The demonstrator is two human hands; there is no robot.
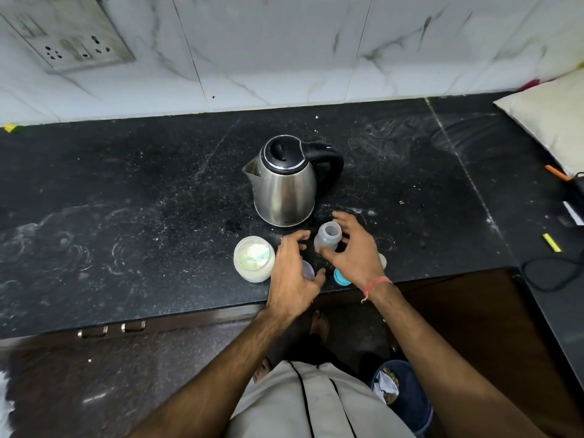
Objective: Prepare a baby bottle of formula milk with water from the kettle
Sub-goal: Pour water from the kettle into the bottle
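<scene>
A steel electric kettle point(286, 181) with a black lid and handle stands on the black counter point(126, 216), spout pointing left. In front of it the small translucent baby bottle point(328, 237) stands upright with no top on. My right hand point(355, 251) is cupped loosely around it, fingers spread behind, thumb at its base. My left hand point(292, 273) hovers just left of the bottle, fingers apart, above a clear cap point(309, 269). An open jar of pale formula powder point(253, 259) holding a scoop sits left of that hand. A teal ring point(342, 277) lies under my right wrist.
The counter edge runs just below my hands. A pale round piece point(383, 260) lies right of my right hand. A cushion point(550, 121) and a black cable point(550, 273) are at the right. A wall socket point(72, 42) is at the upper left, a bin point(404, 396) on the floor.
</scene>
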